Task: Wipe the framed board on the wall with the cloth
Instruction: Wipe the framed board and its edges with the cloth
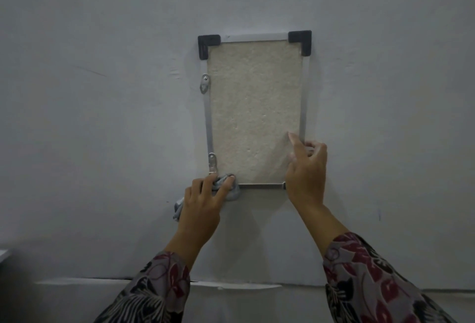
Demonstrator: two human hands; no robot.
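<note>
Left hand (203, 198) clutches the crumpled grey cloth (230, 187) against the beige, metal-framed board's (253, 111) bottom-left corner — right hand (305, 168) grips its lower-right edge, fingers curled round.

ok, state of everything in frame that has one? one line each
framed board: hanging on the wall, upright, slightly skewed
cloth: bunched, pressed on the board's lower left corner
left hand: gripping the cloth
right hand: holding the board's lower right corner, steadying it
black corner caps: on both top corners; bottom corners covered by the hands
metal hanger tabs: two on the frame's left edge
</note>
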